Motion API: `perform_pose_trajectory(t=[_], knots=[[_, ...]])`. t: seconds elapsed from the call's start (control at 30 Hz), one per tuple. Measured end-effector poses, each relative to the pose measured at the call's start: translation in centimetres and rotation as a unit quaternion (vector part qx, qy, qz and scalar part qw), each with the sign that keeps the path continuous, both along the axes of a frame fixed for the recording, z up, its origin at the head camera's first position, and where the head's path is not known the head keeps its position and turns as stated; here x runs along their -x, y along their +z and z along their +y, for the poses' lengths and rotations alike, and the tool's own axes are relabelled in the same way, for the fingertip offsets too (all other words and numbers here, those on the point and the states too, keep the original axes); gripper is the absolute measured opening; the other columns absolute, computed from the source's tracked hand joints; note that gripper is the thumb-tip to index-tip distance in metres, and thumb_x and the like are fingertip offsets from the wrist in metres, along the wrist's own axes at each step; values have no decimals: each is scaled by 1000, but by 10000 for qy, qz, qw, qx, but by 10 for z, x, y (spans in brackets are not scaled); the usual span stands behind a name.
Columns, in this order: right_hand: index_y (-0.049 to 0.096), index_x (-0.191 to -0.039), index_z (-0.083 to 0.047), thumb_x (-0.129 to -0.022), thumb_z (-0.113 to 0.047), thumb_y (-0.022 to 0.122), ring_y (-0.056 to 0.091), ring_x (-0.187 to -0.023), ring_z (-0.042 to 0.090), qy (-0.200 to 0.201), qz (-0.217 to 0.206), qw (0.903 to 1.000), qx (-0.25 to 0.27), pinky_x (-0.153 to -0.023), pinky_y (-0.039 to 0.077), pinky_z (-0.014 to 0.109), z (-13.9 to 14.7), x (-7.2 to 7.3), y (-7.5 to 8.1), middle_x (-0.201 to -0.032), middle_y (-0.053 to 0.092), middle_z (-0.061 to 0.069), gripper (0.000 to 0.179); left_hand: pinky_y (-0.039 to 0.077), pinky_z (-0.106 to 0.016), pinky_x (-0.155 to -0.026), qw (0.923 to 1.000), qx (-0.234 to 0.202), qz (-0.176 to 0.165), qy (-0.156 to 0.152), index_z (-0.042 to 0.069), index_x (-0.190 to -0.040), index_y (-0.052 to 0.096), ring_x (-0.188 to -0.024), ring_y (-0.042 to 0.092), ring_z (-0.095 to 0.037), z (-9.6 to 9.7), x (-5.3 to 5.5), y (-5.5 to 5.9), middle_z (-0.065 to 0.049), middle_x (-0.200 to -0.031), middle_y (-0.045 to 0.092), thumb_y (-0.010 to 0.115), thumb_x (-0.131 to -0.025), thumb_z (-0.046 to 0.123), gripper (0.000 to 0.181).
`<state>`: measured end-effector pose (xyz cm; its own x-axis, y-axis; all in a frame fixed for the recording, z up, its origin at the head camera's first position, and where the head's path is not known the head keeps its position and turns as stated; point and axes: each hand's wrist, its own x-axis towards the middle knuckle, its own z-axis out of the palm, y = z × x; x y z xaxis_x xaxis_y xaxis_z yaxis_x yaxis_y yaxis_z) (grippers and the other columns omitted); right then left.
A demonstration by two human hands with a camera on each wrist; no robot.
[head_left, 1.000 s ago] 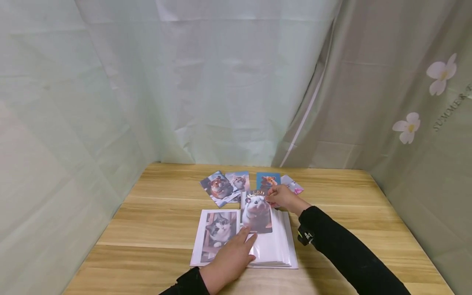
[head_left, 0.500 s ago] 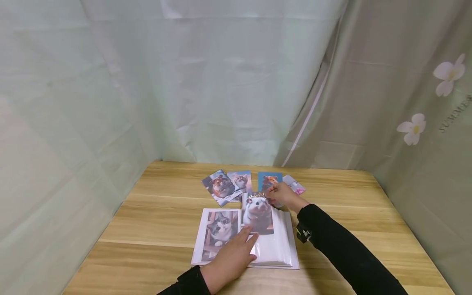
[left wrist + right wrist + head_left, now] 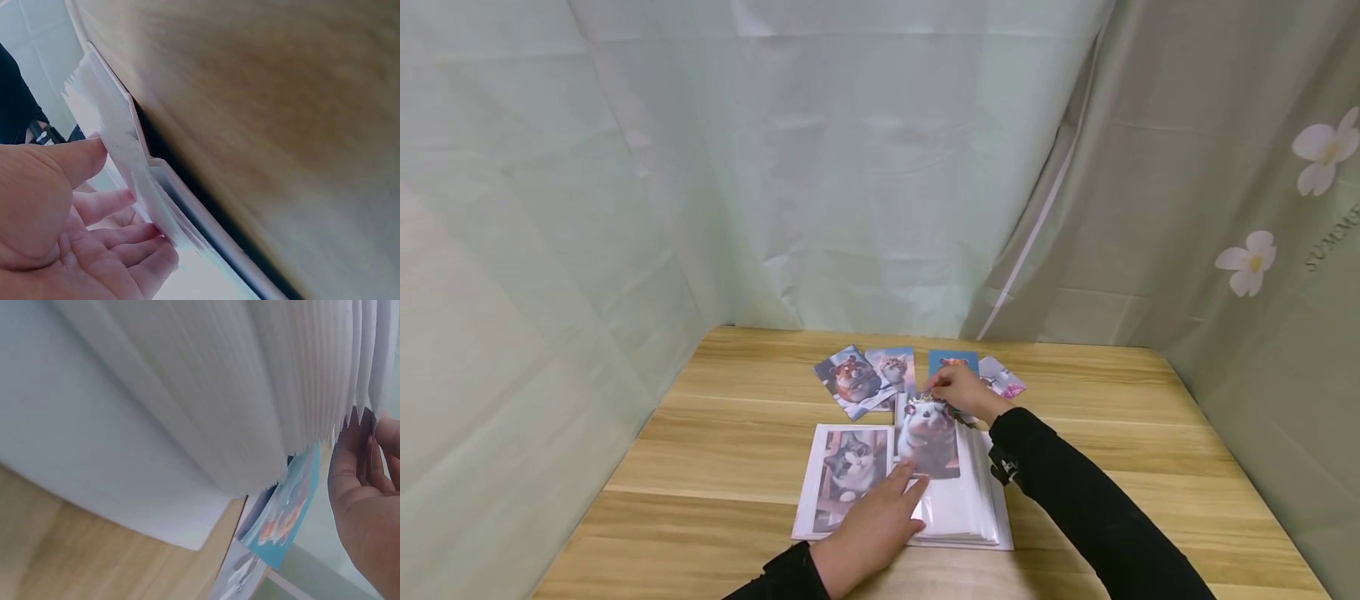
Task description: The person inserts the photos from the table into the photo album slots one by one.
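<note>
Head view: one card pinched at its top edge, one hand resting on the album

From where I stand, the right hand [image 3: 962,393] has thumb and fingers drawn narrow, pinching the top edge of the crowned hamster card [image 3: 927,437]. That card lies over the right page of the open album [image 3: 951,508], its upper part jutting past the page's far edge; I can't tell whether its lower part is inside the sleeve. The left hand [image 3: 874,521] is loosely spread, thumb apart, resting on the album with fingertips at the card's lower edge.

Counting up: one album, with one cat picture [image 3: 853,471] on its left page. Beyond it on the tabletop [image 3: 722,467] I make out at least four loose cards: a brown animal card [image 3: 853,379] overlapping a kitten card [image 3: 893,367], then a blue card [image 3: 942,358] partly behind the right hand and a pink-flowered card [image 3: 1002,377] beside it.
</note>
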<state>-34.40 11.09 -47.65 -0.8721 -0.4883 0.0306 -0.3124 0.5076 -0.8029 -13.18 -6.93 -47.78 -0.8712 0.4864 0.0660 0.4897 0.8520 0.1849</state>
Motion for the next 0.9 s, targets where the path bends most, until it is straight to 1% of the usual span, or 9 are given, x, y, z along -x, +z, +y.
perform_pose_trajectory(t=[0.07,0.13,0.27,0.53,0.7,0.73,0.8,0.87,0.9], knots=[[74,-97,3,-92,8,61,65,-102,32,94,29,9999,-130,-78,52,30,-1,0,1,-91,73,10,15,49,-40,-103,10000,-5,-43,21,9,-143,56,-138,45,-32,0,0,0,-19,-152,45,70,-93,34,58],[74,-99,3,-92,9,59,66,-92,24,149,-46,9997,-184,-74,51,27,-2,0,1,-91,73,10,18,48,-40,-104,10000,-12,-64,28,9,-143,55,-138,45,-32,0,0,0,-19,-152,44,70,-93,34,58],[74,-98,5,-91,12,58,63,-85,15,222,-108,9996,-105,-71,50,25,-3,0,0,-91,73,11,19,48,-40,-104,10000,10,-60,27,10,-144,55,-138,45,-31,0,0,-2,-18,-152,44,69,-93,35,58],[73,-98,7,-90,13,59,63,-86,17,266,-269,9992,97,-69,49,22,-1,0,-1,-93,73,14,17,47,-40,-105,9999,-35,-134,6,9,-144,54,-139,44,-31,-2,1,-3,-17,-153,43,69,-94,35,59],[72,-101,8,-93,12,56,58,-81,17,258,-766,9967,98,-66,47,23,0,-3,0,-96,71,13,18,46,-41,-106,9999,-39,-108,-22,9,-144,54,-139,44,-31,-3,2,-3,-17,-153,44,68,-94,36,58],[72,-102,7,-94,11,56,59,-82,19,215,-857,9960,88,-67,48,23,0,-4,-1,-98,71,14,19,47,-41,-105,9999,-49,-95,-26,9,-143,55,-139,45,-31,-3,2,-3,-17,-152,44,68,-94,36,58],[73,-101,5,-94,11,57,61,-100,26,183,-938,9954,98,-71,50,27,1,-5,-1,-111,69,20,19,47,-41,-105,9999,-72,-91,-25,8,-144,54,-138,46,-31,-3,2,-4,-17,-152,44,68,-94,36,58],[74,-100,4,-93,11,57,51,-126,36,238,-874,9959,86,-83,52,32,2,-6,-1,-132,60,26,19,47,-42,-105,9999,-107,-125,-21,8,-144,53,-138,46,-32,-3,1,-5,-18,-153,43,67,-95,36,58],[74,-99,4,-93,11,58,43,-135,40,291,-838,9960,81,-86,52,35,2,-7,-1,-136,57,28,18,47,-42,-105,9998,-119,-145,-17,8,-144,53,-138,46,-32,-3,1,-5,-18,-153,43,67,-96,36,58]])
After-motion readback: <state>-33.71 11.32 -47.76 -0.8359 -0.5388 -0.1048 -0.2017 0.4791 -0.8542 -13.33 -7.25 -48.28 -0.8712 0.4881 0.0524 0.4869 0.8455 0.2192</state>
